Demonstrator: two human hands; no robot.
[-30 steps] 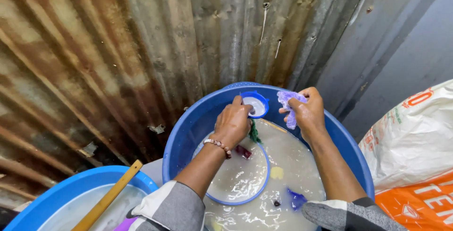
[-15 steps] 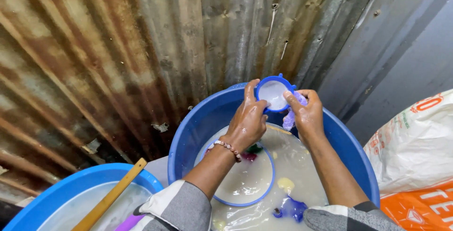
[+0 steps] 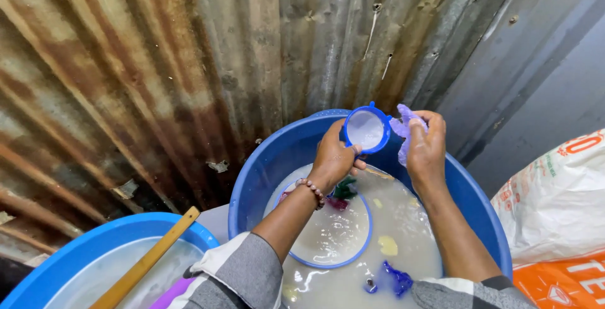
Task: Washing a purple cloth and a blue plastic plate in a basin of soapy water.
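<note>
— while the big blue tub [image 3: 277, 157] sits where it did against the rusty corrugated wall [image 3: 157, 69], what has changed with the hands?

— half a second back both were bunched close over the small blue-rimmed bowl [image 3: 366, 130]. now the left hand [image 3: 332, 157] has it alone, fingers curled round its lower rim, and the bowl is tipped so its white inside faces the camera. it's lifted above the tub's far edge.

— and the right hand [image 3: 425, 148]?

— drawn a little off to the side, closed on a crumpled lilac sponge [image 3: 404, 134] that sits just beside the bowl's rim. touching or not, i can't tell.

— a second ago?

— lower, nearer the water, with the bowl much less turned up.

— what's under them?

— cloudy whitish water [image 3: 409, 221] with a round blue-rimmed plate [image 3: 334, 236] lying flat in it under the left wrist, which wears a bead bracelet [image 3: 313, 190]. a dark blue item [image 3: 392, 279] floats near the bottom edge, about where it was before, and a pale yellow scrap [image 3: 388, 245] beside it.

— anything else around?

— a second blue basin [image 3: 94, 246] at lower left with a wooden stick [image 3: 148, 263] across it, and a white and orange sack [image 3: 558, 214] on the right, both unchanged.
</note>
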